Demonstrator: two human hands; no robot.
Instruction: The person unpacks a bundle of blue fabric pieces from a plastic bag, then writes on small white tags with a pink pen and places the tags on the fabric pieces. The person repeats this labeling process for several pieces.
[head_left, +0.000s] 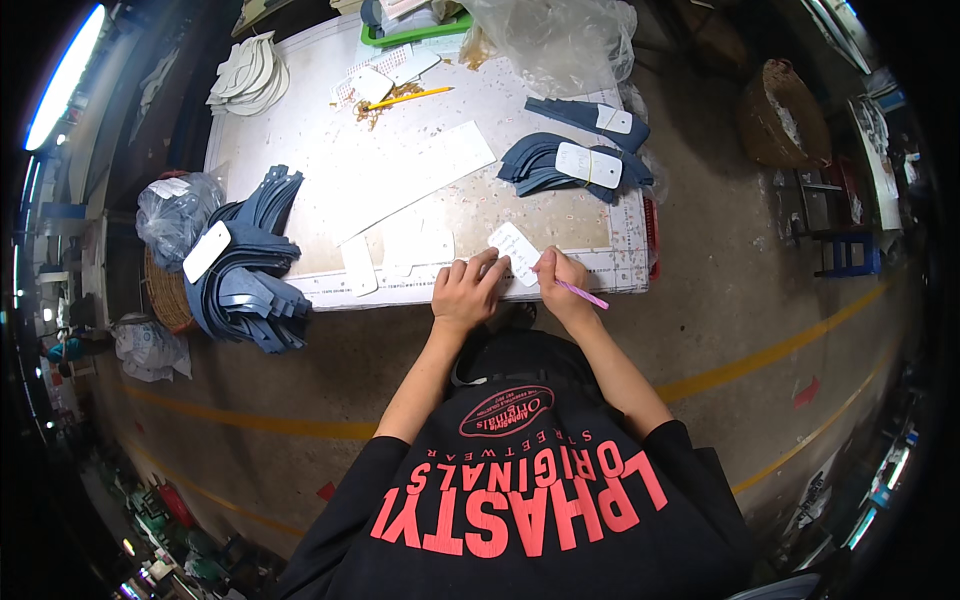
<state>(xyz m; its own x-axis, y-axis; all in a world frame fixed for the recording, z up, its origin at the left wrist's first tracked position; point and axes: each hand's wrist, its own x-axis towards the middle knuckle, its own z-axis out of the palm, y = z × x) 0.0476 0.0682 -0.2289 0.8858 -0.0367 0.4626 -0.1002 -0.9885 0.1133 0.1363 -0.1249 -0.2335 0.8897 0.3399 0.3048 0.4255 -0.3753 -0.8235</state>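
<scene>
Between my two hands, at the front edge of the table, lies a white card tag [513, 252] with handwriting on it. My right hand [563, 285] is closed around a pink pen [582, 294], its fingers at the tag's right edge. My left hand [468, 290] rests on the table with slightly bent fingers, the fingertips by the tag's left edge. Several more white tags [360, 270] lie flat just left of that hand. A long white card strip [420, 180] stretches diagonally behind them.
Dark blue fabric pieces [250, 270] with a tag hang over the table's left edge. Two tagged fabric bundles [545, 162] sit at the right. Farther back are a yellow pencil [410, 98], rubber bands [370, 115], white cut pieces [250, 75] and a clear plastic bag [550, 40].
</scene>
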